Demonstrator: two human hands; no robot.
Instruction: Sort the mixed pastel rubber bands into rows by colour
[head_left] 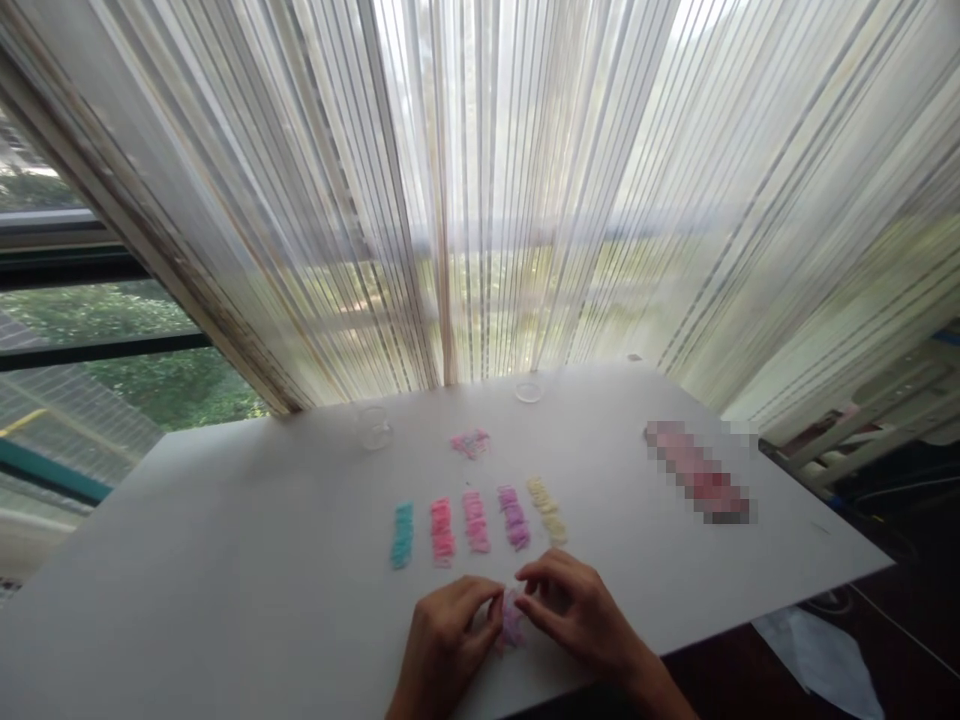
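My left hand (pixel 448 635) and my right hand (pixel 574 607) rest close together on the white table (pixel 225 560) near its front edge. Both pinch a small pink and purple cluster of tiny pieces (pixel 512 620) between their fingertips. Just beyond the hands lie short rows of small pieces sorted by colour: teal (pixel 403 535), bright pink (pixel 442 531), lighter pink (pixel 476 521), purple (pixel 514 517) and pale yellow (pixel 547 509). A small mixed pile (pixel 471 442) sits farther back.
A clear cup (pixel 374 427) and a small clear dish (pixel 528 391) stand near the table's back edge. A pixelated pink strip (pixel 699 471) lies at the right. Sheer striped curtains (pixel 480 190) hang behind, with a window at the left. Dark floor shows at the right.
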